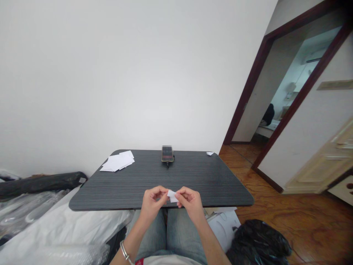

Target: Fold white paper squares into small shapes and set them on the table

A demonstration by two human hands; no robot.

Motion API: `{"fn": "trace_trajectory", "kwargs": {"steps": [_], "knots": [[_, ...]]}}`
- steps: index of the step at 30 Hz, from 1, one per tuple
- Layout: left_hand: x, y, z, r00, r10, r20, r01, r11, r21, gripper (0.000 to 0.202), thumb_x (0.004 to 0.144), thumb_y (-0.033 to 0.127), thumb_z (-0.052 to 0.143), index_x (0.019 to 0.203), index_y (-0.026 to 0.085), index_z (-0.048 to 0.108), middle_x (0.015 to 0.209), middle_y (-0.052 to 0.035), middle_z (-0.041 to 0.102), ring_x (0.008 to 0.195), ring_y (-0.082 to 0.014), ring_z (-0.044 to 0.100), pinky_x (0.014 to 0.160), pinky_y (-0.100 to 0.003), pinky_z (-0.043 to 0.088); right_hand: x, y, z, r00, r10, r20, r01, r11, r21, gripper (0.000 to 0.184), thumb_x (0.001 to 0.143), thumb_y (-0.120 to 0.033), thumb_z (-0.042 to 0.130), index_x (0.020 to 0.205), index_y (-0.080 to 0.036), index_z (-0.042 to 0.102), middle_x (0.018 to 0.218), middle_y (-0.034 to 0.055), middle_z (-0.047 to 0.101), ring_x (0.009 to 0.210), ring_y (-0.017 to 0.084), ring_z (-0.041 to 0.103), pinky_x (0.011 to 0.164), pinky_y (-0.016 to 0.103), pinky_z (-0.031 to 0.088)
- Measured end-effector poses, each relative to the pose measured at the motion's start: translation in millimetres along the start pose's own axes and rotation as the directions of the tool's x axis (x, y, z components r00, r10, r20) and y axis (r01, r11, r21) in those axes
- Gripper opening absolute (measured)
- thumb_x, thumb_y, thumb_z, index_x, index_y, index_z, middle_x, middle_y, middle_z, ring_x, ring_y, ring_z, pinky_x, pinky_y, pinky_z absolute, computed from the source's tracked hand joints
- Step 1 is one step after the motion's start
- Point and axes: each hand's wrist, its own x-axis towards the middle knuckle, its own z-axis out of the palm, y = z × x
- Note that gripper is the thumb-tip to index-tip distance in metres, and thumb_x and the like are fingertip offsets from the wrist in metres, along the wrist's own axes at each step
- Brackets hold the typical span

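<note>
My left hand (152, 202) and my right hand (189, 202) meet above the near edge of a dark grey striped table (176, 180). Between their fingertips they pinch a small folded piece of white paper (172, 195). Further off, at the table's far left, lies a loose pile of white paper sheets (118, 161). A phone (167, 154) stands at the far edge with a black cable below it, and a small paper scrap (210, 153) lies in the far right corner. Both hands are well away from these.
My jeans-clad knees (165, 232) sit under the table. White plastic sheeting (60, 221) and a black roll (38, 184) lie left, a black bag (257, 243) lies right on the wooden floor (292, 206), and a wall stands behind the table.
</note>
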Motion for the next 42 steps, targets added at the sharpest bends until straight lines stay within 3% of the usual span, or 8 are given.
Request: {"fn": "trace_trajectory", "kwargs": {"steps": [3,10,17,21,25,34,37,42], "knots": [[-1,-2,1.4,1.000,0.007,-0.024,-0.006,1.000,0.023,0.010,0.064,0.022,0.063,0.062,0.012,0.061,0.050,0.0017,0.056,0.045,-0.0083,0.047,0.046,-0.018,0.038,-1,-1,1,1.000,-0.027,0.014,0.028,0.999,-0.031,0.018,0.070,-0.031,0.061,0.064,-0.014,0.059,0.047,-0.0032,0.051,0.040,0.007,0.046,0.039,0.017,0.039],[1,-5,3.2,0.992,-0.119,0.038,0.122,0.989,-0.086,0.014,0.061,0.021,0.066,0.059,0.012,0.056,0.050,0.0031,0.054,0.041,-0.0059,0.043,0.041,-0.016,0.035,-4,0,2,0.994,-0.109,-0.003,0.106,0.976,-0.190,0.018,0.075,-0.028,0.056,0.062,-0.015,0.058,0.055,-0.0020,0.049,0.045,0.009,0.047,0.042,0.019,0.040],[1,1,-10.3,0.932,-0.156,0.328,0.185,0.981,-0.059,0.023,0.063,0.022,0.067,0.083,0.011,0.061,0.071,-0.0029,0.061,0.063,-0.0109,0.054,0.057,-0.019,0.041,-4,4,-1,0.990,-0.136,-0.036,0.118,0.941,-0.318,0.021,0.076,-0.028,0.053,0.059,-0.015,0.056,0.053,-0.0015,0.050,0.047,0.010,0.047,0.045,0.019,0.039],[0,6,-7.2,0.969,-0.132,0.208,0.125,0.991,0.048,0.019,0.070,0.029,0.060,0.073,0.011,0.060,0.061,-0.0011,0.057,0.055,-0.0102,0.050,0.051,-0.019,0.039,-5,3,2,0.988,-0.153,-0.010,0.139,0.924,-0.355,0.021,0.076,-0.027,0.053,0.058,-0.016,0.056,0.051,-0.0018,0.049,0.048,0.010,0.046,0.045,0.019,0.039],[-3,7,0.0,0.994,-0.025,0.102,0.001,0.974,0.228,0.023,0.076,0.031,0.053,0.064,0.012,0.058,0.054,0.0005,0.054,0.052,-0.0102,0.048,0.050,-0.019,0.038,-6,3,6,0.992,-0.125,-0.007,0.116,0.940,-0.320,0.022,0.076,-0.028,0.053,0.058,-0.015,0.056,0.051,-0.0018,0.049,0.048,0.010,0.047,0.045,0.019,0.039],[-1,1,-6.4,1.000,-0.008,-0.021,0.012,0.986,0.164,0.026,0.078,0.031,0.050,0.061,0.013,0.053,0.049,0.0021,0.051,0.047,-0.0090,0.047,0.048,-0.019,0.038,-5,0,-2,1.000,-0.008,-0.019,0.004,0.978,-0.208,0.019,0.074,-0.028,0.055,0.062,-0.013,0.057,0.049,-0.0003,0.055,0.043,0.010,0.050,0.043,0.019,0.037],[1,1,-7.4,0.999,-0.028,-0.022,0.031,0.992,0.126,0.025,0.077,0.033,0.051,0.063,0.013,0.054,0.052,0.0021,0.051,0.048,-0.0090,0.046,0.047,-0.018,0.038,-4,-2,-4,1.000,0.010,-0.029,-0.015,0.983,-0.182,0.021,0.074,-0.029,0.055,0.060,-0.013,0.055,0.047,-0.0011,0.053,0.041,0.009,0.048,0.041,0.018,0.036],[4,1,-3.1,0.989,-0.114,0.099,0.103,0.989,0.106,0.025,0.070,0.033,0.059,0.059,0.011,0.054,0.050,0.0033,0.049,0.043,-0.0064,0.039,0.041,-0.016,0.030,-3,0,-2,1.000,-0.006,0.001,0.006,0.986,-0.166,0.021,0.073,-0.030,0.056,0.060,-0.014,0.054,0.048,-0.0017,0.053,0.041,0.008,0.048,0.042,0.018,0.037]]}}
